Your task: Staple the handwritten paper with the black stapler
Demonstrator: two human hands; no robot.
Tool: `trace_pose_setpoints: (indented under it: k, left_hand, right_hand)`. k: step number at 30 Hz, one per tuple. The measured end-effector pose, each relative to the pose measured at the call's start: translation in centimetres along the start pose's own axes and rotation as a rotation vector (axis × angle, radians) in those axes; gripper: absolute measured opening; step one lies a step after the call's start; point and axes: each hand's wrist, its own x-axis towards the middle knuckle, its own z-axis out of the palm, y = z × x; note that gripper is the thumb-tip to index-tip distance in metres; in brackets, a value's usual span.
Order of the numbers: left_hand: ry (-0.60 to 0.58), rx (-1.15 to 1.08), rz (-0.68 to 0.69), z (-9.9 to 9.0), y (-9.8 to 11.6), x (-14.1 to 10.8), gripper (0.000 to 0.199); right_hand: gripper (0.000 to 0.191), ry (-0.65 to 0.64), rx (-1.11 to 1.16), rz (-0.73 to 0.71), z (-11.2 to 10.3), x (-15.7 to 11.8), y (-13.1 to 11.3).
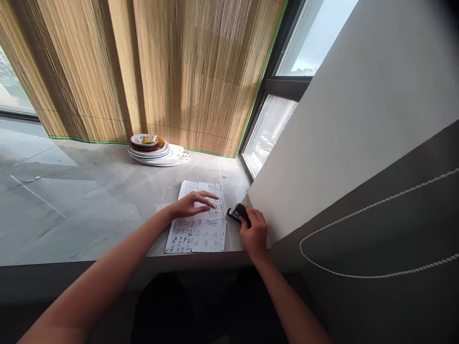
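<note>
White sheets of paper (pixel 201 236) covered with handwriting lie near the front edge of the ledge. Over their upper part is my left hand (pixel 195 203), fingers stretched out and apart, with nothing in it. Whether its fingertips touch the paper, I cannot tell. Just right of the sheets, my right hand (pixel 255 229) is wrapped round a black stapler (pixel 239 213). The stapler's front end points left toward the paper's right edge, a small gap away from it. My palm and fingers hide its rear part.
A stack of plates (pixel 158 155) stands at the back by a bamboo blind (pixel 161 71). To the right rise a white wall (pixel 340 119) and a window (pixel 272 124). A beaded cord (pixel 344 273) hangs in a loop at the right.
</note>
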Motion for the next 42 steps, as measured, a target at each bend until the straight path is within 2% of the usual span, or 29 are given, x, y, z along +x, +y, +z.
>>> trace_pose_setpoints:
  k: [2,3,4,6,9,11,13,16,19,21,24,26,29,32,34,36,38,40,42]
  left_hand:
    - [0.321,-0.004,-0.072,-1.1,-0.8,-0.3,0.021]
    - [0.475,-0.001,-0.125,-1.7,-1.2,-0.6,0.019]
    - [0.61,-0.02,-0.181,-2.3,-1.7,-0.9,0.021]
    - [0.825,-0.158,-0.26,-3.4,-2.6,-1.5,0.026]
    - [0.978,-0.523,-0.254,-4.6,-3.3,-2.4,0.032]
    - [0.997,-0.781,-0.192,-5.2,-3.4,-2.8,0.034]
    - [0.996,-0.981,-0.127,-5.5,-3.4,-3.1,0.033]
    - [0.999,-1.154,-0.067,-5.9,-3.6,-3.2,0.031]
    - [1.023,-1.259,-0.021,-6.2,-4.1,-3.4,0.033]
    - [1.038,-1.308,0.016,-6.4,-4.3,-3.6,0.035]
    - [0.994,-1.361,0.025,-6.6,-4.2,-4.2,0.037]
    - [0.913,-1.386,-0.025,-6.7,-4.1,-4.6,0.038]
    - [0.817,-1.401,-0.073,-6.9,-4.2,-5.0,0.042]
    - [0.836,-1.404,0.012,-7.4,-4.4,-5.6,0.045]
    - [0.883,-1.391,0.075,-7.8,-4.3,-5.9,0.047]
    - [0.922,-1.368,0.106,-8.2,-4.2,-6.2,0.05]
    - [0.937,-1.348,0.104,-8.4,-4.0,-6.3,0.052]
    - [0.933,-1.339,0.08,-8.4,-4.0,-6.3,0.053]
    - [0.92,-1.33,0.049,-8.4,-4.1,-6.3,0.053]
  right_hand:
    - [0.041,0.096,0.026,0.024,0.2,0.8,-1.1]
    - [0.041,0.093,0.055,0.023,0.5,1.4,-2.0]
    - [0.04,0.049,0.095,0.013,1.2,2.0,-3.0]
    - [0.041,-0.139,0.166,-0.036,3.1,2.9,-5.3]
    - [0.045,-0.328,0.158,-0.063,6.2,3.5,-7.9]
    - [0.045,-0.36,0.152,-0.041,7.2,3.5,-8.2]
    - [0.042,-0.357,0.185,-0.01,7.2,3.5,-7.1]
    - [0.034,-0.333,0.353,0.05,6.2,4.7,-3.8]
    - [0.045,-0.178,0.439,0.217,6.7,7.9,-0.5]
    - [0.045,-0.253,0.316,0.191,8.5,10.4,0.9]
    - [0.057,-0.534,0.024,0.164,12.3,13.0,1.4]
    - [0.066,-0.689,-0.127,0.153,15.0,13.7,0.7]
    - [0.066,-0.789,-0.162,0.02,18.3,13.5,-1.9]
    - [0.065,-0.831,-0.059,-0.181,21.0,12.7,-5.9]
    - [0.063,-0.833,-0.008,-0.265,22.3,12.2,-8.7]
    - [0.062,-0.831,0.024,-0.306,23.1,11.9,-10.8]
    - [0.061,-0.832,0.052,-0.327,23.3,11.8,-11.9]
    - [0.061,-0.838,0.075,-0.336,22.9,11.9,-11.8]
    - [0.062,-0.841,0.082,-0.329,22.0,11.9,-10.7]
